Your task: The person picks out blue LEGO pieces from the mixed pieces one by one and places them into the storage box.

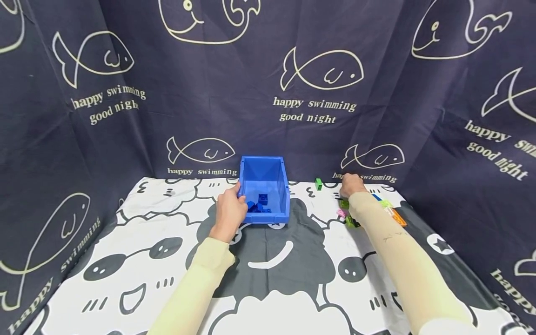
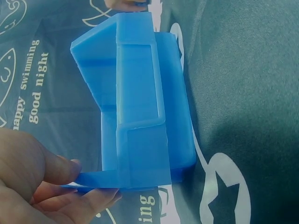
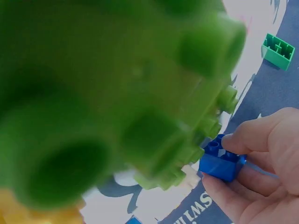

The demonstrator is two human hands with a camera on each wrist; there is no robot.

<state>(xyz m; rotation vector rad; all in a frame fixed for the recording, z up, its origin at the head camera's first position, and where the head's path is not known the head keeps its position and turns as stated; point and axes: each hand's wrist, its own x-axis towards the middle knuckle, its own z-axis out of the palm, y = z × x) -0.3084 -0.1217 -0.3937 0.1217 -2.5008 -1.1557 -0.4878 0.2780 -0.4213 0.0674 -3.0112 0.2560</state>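
A blue plastic bin (image 1: 267, 218) stands at the middle of the back edge, with several dark blue bricks (image 1: 262, 199) on its floor. My left hand (image 1: 229, 211) holds the bin's left wall, and in the left wrist view the thumb and fingers pinch that wall. At the back right is my right hand (image 1: 352, 185). In the right wrist view its thumb and fingers pinch a blue toy brick (image 3: 218, 165) with studs on top. A large studded green block piece (image 3: 140, 93) looms blurred before that camera, close beside the held brick.
A small green brick (image 1: 318, 184) lies between the bin and my right hand. Around the right forearm are light green bricks (image 1: 351, 222), a pink piece (image 1: 341, 213) and an orange piece (image 1: 398, 217). A dark printed curtain (image 1: 268, 83) rises behind the cartoon-patterned cloth (image 1: 268, 288).
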